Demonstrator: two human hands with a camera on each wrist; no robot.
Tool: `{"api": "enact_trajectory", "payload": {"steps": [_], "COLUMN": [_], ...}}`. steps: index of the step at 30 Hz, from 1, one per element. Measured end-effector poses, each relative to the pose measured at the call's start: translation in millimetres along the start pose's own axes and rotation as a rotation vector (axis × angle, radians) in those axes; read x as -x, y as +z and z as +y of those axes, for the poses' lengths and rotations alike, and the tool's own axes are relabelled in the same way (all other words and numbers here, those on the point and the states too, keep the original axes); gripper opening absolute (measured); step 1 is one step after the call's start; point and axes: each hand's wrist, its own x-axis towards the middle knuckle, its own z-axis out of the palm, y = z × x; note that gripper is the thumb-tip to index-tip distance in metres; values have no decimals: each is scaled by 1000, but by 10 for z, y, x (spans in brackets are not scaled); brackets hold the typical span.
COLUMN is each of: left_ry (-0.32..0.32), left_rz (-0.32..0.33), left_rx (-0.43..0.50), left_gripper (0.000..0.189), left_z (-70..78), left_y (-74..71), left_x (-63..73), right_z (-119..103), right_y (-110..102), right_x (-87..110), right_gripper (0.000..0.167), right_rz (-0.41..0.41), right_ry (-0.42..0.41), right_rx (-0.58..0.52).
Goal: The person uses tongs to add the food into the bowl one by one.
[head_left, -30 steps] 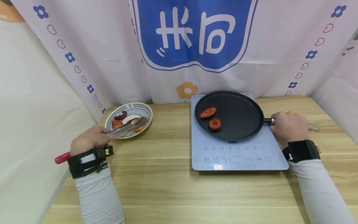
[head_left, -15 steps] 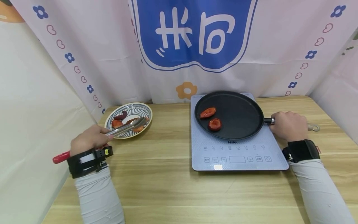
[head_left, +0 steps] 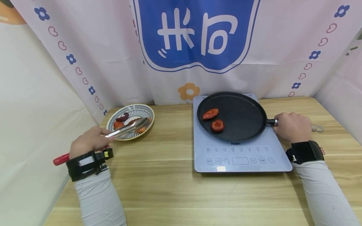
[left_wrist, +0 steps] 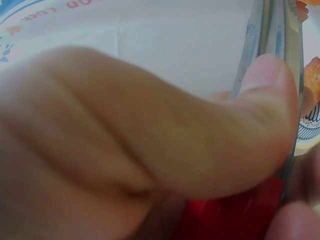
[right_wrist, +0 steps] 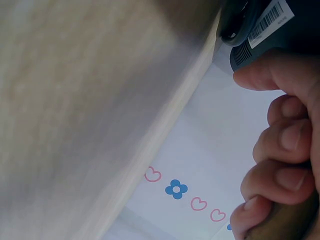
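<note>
My left hand (head_left: 89, 142) grips metal tongs (head_left: 121, 130) with a red handle end (head_left: 61, 159). The tongs reach over a striped plate (head_left: 142, 110), their tips above orange-red food pieces (head_left: 118, 125); whether they pinch one cannot be told. A dark red piece (head_left: 123, 117) also lies on the plate. In the left wrist view the thumb (left_wrist: 265, 95) presses along the tongs. My right hand (head_left: 294, 127) holds the handle (head_left: 272, 122) of a flat black pan (head_left: 240, 116), fingers curled round it. On the pan's left side sit a long reddish piece (head_left: 210, 114) and a round one (head_left: 217, 126).
Under the pan is a pale induction cooktop (head_left: 240, 166) with touch buttons at its front. The wooden table (head_left: 158, 182) extends between plate and cooktop. A printed curtain (head_left: 167, 81) hangs along the back edge, and cream cloth (head_left: 34, 125) stands at the left.
Almost nothing differs. The left hand and the red end of the tongs have shifted very slightly left; the right hand, pan and food pieces stay where they were.
</note>
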Motion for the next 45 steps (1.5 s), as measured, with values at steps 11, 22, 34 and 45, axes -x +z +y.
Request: {"api": "enact_trajectory", "payload": {"steps": [11, 22, 34, 45], "left_ry": [27, 50, 61, 78], "left_rz": [9, 40, 55, 83], "left_rx": [14, -31, -52, -71], "left_gripper": [52, 50, 51, 51], "left_z": [-14, -30, -19, -8], "left_y": [-12, -17, -20, -6], "left_x": [15, 10, 7, 4], "right_z": [27, 34, 24, 32], "right_y": [6, -2, -12, 5], "right_x": [-4, -5, -2, -9], "right_gripper": [11, 13, 11, 12], "right_rz": [-12, -17, -9, -20], "right_ry": [5, 2, -3, -2], "right_rx": [-3, -8, -12, -13]}}
